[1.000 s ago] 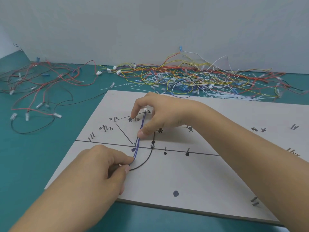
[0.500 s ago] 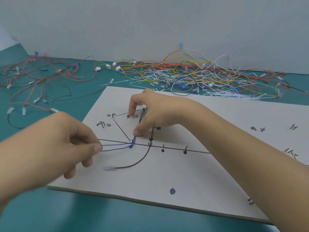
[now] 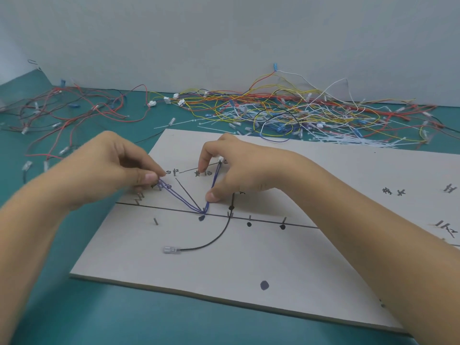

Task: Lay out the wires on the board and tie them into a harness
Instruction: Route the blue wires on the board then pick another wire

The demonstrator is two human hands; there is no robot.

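Note:
A grey board (image 3: pixel 249 270) with drawn lines, dots and small pins lies on the teal table. A blue wire pair (image 3: pixel 185 198) makes a V on it, bent round a pin near a dark dot. My left hand (image 3: pixel 119 168) pinches the wire's left end between thumb and forefinger, up and left of the bend. My right hand (image 3: pixel 239 170) presses the wire's right leg down with the thumb, forefinger tip on the board beside the white connector (image 3: pixel 220 159). A black wire (image 3: pixel 216 239) with a clear terminal (image 3: pixel 171 250) curves across the board's front.
A tangle of yellow, red, white and blue wires with white cable ties (image 3: pixel 298 115) lies behind the board. Red and black wires (image 3: pixel 74 113) sprawl at the back left. A white wall stands behind. More pins and marks sit at the board's right.
My left hand has carried the blue wire's free end from the board's front left up toward the upper-left marks, swinging it round the pin. My right hand stayed pressing the wire.

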